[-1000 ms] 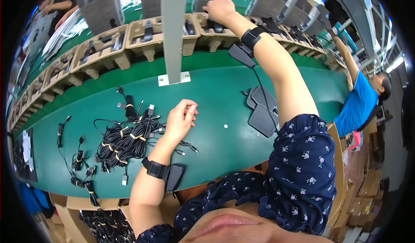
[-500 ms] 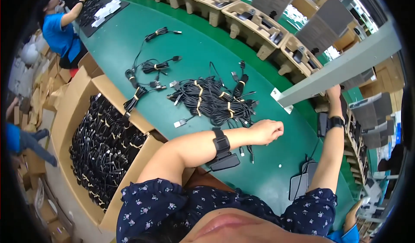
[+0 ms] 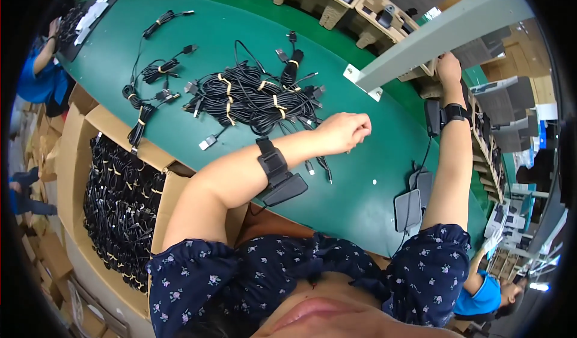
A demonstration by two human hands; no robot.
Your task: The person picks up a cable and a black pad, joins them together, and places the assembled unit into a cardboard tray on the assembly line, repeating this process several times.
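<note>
My left hand (image 3: 345,132) is over the green table, just right of a pile of bundled black USB cables (image 3: 246,94). Its fingers are curled in, with nothing visible in them. My right arm stretches forward past the grey metal post, and my right hand (image 3: 449,70) is closed beside the moulded pulp trays (image 3: 384,16) along the green belt. What its fingers hold, if anything, is hidden. A black strapped device sits on each of my forearms. Several tied cables (image 3: 157,70) lie apart, farther left.
An open carton (image 3: 72,157) packed with cable bundles stands left of the table. The slanted grey post (image 3: 445,34) rises near my right hand. Two dark flat devices (image 3: 409,210) with a cord lie near my right elbow. Co-workers in blue are at far left and lower right.
The view has shifted, so the table and pile appear farther up and left. My left hand stays curled beside the pile; my right hand is still out by the trays.
</note>
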